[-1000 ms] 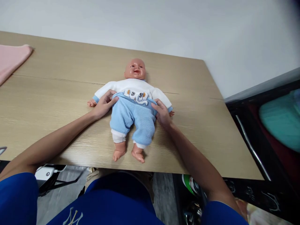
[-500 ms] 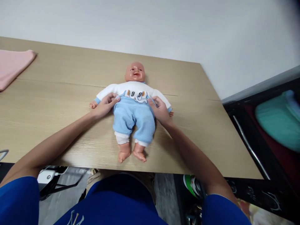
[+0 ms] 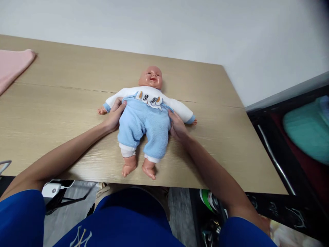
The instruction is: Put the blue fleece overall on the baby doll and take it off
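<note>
A baby doll (image 3: 151, 76) lies face up on the wooden table (image 3: 64, 113), its bare feet toward me. It wears a white top with blue cuffs and fluffy blue overalls (image 3: 144, 116) with an animal face on the bib. My left hand (image 3: 115, 115) is closed on one side of the doll's torso, thumb in front and fingers mostly hidden. On the opposite side my right hand (image 3: 178, 126) grips in the same way, its fingers partly tucked behind the overalls.
A folded pink cloth (image 3: 15, 67) lies at the table's far left. A white wall (image 3: 164, 27) rises behind the table. To the right stands a dark rack holding a teal item (image 3: 307, 128). A white device with a cable (image 3: 50, 189) is below the front edge.
Both hands have slid from the edges of the bib to the doll's sides. The doll has turned slightly, its feet shifting left and its head right.
</note>
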`<state>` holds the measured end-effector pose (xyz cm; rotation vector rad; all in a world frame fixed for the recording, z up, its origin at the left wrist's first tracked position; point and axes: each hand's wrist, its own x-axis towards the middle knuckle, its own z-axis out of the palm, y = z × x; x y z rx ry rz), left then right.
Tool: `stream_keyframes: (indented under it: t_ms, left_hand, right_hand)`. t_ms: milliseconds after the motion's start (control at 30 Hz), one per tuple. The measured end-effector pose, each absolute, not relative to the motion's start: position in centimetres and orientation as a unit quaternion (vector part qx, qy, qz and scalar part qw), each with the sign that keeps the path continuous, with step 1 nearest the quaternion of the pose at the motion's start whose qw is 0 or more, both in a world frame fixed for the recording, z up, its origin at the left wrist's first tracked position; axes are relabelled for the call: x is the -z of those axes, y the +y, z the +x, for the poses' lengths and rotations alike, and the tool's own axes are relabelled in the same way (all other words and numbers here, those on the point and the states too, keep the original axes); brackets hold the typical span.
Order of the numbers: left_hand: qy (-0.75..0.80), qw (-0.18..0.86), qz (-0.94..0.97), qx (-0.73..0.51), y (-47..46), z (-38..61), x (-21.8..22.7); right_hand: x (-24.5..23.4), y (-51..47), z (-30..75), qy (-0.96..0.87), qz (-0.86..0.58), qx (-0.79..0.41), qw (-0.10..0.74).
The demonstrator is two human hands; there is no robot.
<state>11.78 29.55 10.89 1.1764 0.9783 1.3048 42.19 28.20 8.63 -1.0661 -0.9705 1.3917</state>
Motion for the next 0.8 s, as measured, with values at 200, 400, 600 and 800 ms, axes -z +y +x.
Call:
stream_keyframes:
  t_ms: [200,400,600,800]
  left_hand:
    - [0.425,0.502,0.557,-0.507,30.6,10.4,-10.9]
    - [0.442,0.399,0.687,-0.415,31.0,8.3,-11.0]
    - [0.401,0.560,0.539,-0.486,30.2,9.9,-10.7]
    - [0.372,0.621,0.466,-0.509,29.7,10.7,-10.8]
  right_hand:
    - [-9.6,27.4,44.3,-0.522,-0.469,-0.539,0.466]
    - [-9.3,26.2,44.8,-0.593,-0.525,-0.387,0.472]
    - [-8.7,26.4,43.0,-0.459,-0.468,-0.532,0.535]
    - [-9.2,27.7,43.2,-0.436,-0.442,-0.556,0.554]
